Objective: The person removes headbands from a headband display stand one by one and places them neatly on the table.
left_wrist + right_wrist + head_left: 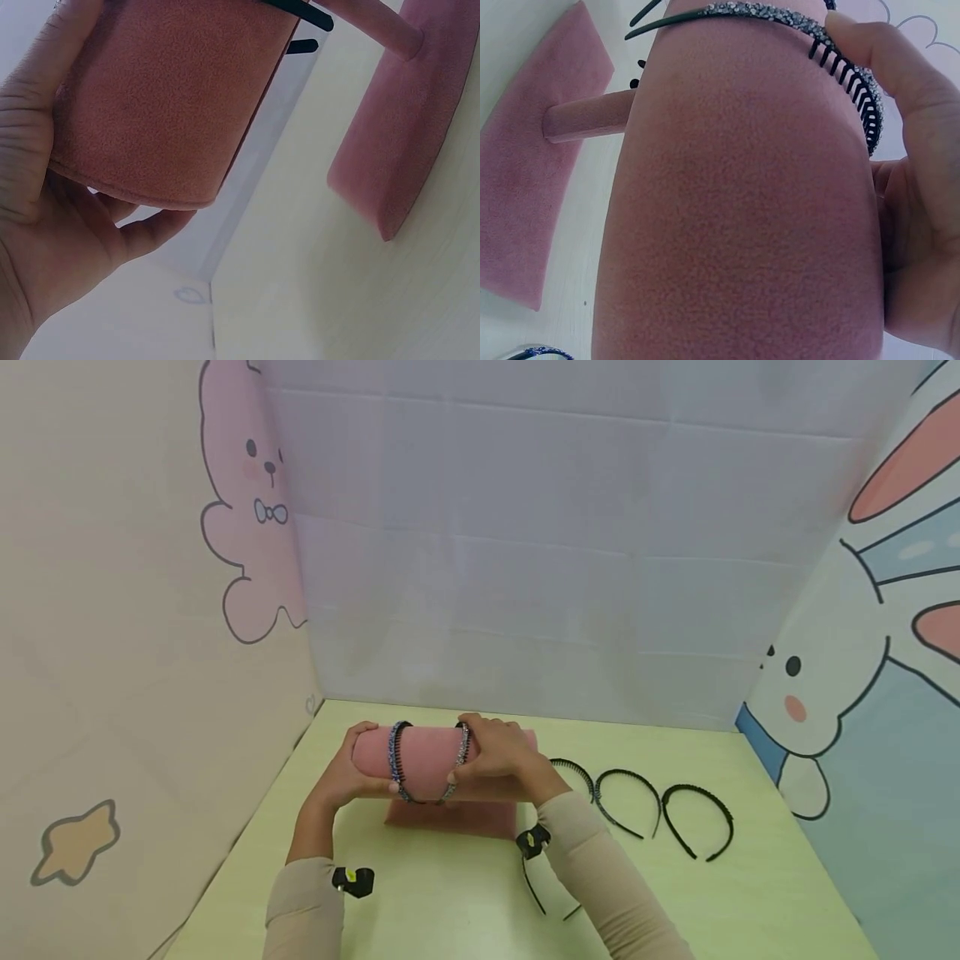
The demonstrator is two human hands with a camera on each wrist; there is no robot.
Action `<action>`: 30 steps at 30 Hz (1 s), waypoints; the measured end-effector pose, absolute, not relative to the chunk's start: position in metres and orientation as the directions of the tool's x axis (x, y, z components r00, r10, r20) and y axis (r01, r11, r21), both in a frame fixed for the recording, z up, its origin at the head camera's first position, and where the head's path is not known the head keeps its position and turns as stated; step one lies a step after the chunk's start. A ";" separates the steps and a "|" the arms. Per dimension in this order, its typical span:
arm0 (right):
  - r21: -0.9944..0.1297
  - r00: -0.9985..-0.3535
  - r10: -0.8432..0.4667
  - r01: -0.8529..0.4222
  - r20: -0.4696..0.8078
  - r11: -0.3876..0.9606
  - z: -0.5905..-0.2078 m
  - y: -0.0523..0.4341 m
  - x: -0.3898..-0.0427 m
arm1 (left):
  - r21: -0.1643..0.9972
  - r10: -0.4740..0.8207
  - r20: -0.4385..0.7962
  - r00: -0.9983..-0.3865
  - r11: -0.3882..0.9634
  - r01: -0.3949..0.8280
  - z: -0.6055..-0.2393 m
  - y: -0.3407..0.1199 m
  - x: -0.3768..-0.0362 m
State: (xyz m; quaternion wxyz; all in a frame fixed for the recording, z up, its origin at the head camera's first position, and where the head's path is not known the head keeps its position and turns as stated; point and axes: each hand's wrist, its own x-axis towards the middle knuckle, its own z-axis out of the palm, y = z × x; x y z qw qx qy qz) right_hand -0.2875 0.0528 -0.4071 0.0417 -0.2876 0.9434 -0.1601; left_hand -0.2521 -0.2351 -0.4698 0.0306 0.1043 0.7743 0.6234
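A pink plush headband stand has a horizontal roll [429, 760] held up by a post [592, 116] over a flat pink base [450, 820]. Around the roll sit two toothed headbands, one with blue sparkle [393, 752] on the left and one with silver stones [462, 747] on the right. My left hand [345, 774] grips the roll's left end, its thumb tip near the blue headband's lower part. My right hand [495, 750] holds the silver headband against the roll; its thumb presses the stones and its fingers reach over the top. The far sides of the roll are hidden.
On the pale green table [780, 893] to the right lie a black headband [731, 822], a dark one [628, 772] and a toothed one [573, 765]. Under the right forearm another headband [534, 889] shows partly. Printed cloth walls [525, 560] enclose the table.
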 end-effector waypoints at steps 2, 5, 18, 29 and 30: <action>-0.328 -0.832 -0.555 -0.529 0.017 0.783 -0.406 0.054 -0.287 | 0.974 0.209 0.083 -0.974 0.191 0.124 -0.470 -0.235 -0.253; -0.332 -0.831 -0.556 -0.529 0.017 0.781 -0.405 0.056 -0.286 | 0.974 0.217 0.081 -0.973 0.190 0.124 -0.469 -0.235 -0.253; -0.356 -0.834 -0.552 -0.518 0.007 0.778 -0.401 0.063 -0.283 | 0.971 0.263 0.050 -0.964 0.213 0.108 -0.440 -0.227 -0.237; -0.350 -0.838 -0.545 -0.511 -0.001 0.785 -0.400 0.069 -0.284 | 0.971 0.259 0.047 -0.965 0.216 0.106 -0.457 -0.232 -0.246; -0.355 -0.839 -0.545 -0.508 -0.004 0.785 -0.400 0.070 -0.284 | 0.970 0.255 0.048 -0.966 0.219 0.106 -0.460 -0.233 -0.248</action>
